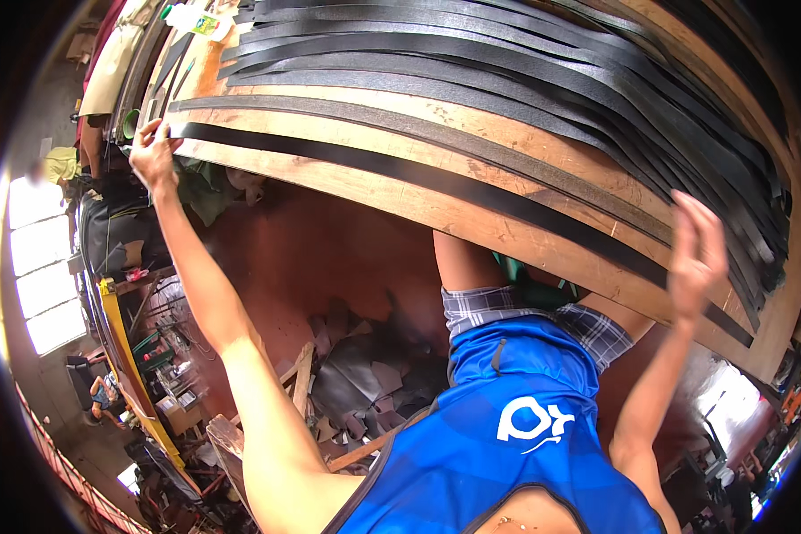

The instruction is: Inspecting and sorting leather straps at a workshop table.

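On a wooden worktable [347, 172] a long black strip, apparently leather [400, 171], runs beside the near edge. My left hand [155, 152] is at its far left end, thumb and fingers closed on the strip's tip. Above the right part of the table, my right hand [697, 257] is raised with its fingers slightly bent; it is blurred and nothing shows in it. A rougher grey-black strip [387, 128] lies roughly parallel behind the smooth one. Farther back, many black strips [467, 63] are spread side by side, their right ends bunched near the table's right side.
A plastic bottle with a green cap [197, 21] lies at the table's back left, near a thin pen-like tool [184, 78]. Dark scraps [354, 380] and wooden pieces cover the floor below. Other people are visible at the far left, one in yellow [61, 165].
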Demonstrator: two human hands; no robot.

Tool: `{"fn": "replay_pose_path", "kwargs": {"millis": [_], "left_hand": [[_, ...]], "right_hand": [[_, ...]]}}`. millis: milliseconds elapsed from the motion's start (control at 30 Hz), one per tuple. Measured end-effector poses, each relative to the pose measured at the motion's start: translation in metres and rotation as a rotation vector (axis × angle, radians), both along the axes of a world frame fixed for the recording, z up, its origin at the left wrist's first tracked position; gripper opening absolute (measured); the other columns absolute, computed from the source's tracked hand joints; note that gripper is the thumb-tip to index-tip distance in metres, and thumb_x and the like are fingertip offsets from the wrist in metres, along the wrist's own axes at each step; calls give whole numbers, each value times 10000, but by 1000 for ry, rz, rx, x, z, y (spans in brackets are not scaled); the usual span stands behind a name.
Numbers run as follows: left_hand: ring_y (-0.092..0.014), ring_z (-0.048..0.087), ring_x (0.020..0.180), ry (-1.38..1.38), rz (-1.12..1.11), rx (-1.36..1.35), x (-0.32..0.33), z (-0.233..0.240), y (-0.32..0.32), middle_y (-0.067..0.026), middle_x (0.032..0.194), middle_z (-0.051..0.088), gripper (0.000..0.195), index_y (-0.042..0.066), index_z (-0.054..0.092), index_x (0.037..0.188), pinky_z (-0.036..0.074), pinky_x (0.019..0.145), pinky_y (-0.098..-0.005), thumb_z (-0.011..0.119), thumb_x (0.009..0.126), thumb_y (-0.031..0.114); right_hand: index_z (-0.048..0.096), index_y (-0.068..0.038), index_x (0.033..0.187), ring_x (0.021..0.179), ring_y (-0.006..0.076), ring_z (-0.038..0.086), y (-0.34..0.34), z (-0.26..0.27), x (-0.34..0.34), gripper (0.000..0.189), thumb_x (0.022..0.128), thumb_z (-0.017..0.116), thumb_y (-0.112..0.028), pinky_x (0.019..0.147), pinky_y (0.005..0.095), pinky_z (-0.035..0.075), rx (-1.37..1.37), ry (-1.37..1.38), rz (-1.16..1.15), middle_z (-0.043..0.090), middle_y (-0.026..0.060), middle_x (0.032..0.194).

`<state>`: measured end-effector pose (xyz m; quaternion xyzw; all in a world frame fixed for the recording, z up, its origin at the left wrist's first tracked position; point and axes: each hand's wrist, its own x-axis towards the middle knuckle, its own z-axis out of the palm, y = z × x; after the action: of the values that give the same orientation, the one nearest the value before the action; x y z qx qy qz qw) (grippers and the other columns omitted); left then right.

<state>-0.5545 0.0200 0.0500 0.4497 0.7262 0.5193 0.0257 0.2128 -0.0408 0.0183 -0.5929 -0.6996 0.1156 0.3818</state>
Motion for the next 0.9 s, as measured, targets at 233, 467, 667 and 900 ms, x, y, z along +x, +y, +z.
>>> {"fn": "replay_pose_path", "kwargs": {"millis": [233,467,667,900], "left_hand": [[-135,711,800,-9,-75,124,47,119,-22,-83,1017,722,162,-4,701,1109,637,691,-246,708,950,27],[-162,738,901,-24,-105,172,41,169,-62,-113,1084,727,203,-46,670,1160,645,768,-239,680,962,-2],[-43,657,781,-225,-5,-14,42,70,-66,4,1012,731,223,61,701,1161,543,671,-192,730,941,48],[-66,674,787,-542,-31,-65,65,-45,-62,-20,972,723,235,43,676,1176,579,686,-205,718,945,46]], "right_hand": [[592,-81,1405,1272,368,609,61,-38,-259,447,1002,650,-267,1090,444,482,-229,345,787,638,195,1373],[736,-2,1028,757,210,700,76,-34,-289,331,982,700,-328,724,350,556,-625,440,1005,753,110,839],[716,25,1020,781,125,699,46,1,-203,227,1018,654,-193,733,273,568,-1105,807,902,748,77,861],[698,22,1023,805,118,730,35,20,-175,194,1030,633,-161,703,265,585,-1320,774,738,726,51,878]]}}
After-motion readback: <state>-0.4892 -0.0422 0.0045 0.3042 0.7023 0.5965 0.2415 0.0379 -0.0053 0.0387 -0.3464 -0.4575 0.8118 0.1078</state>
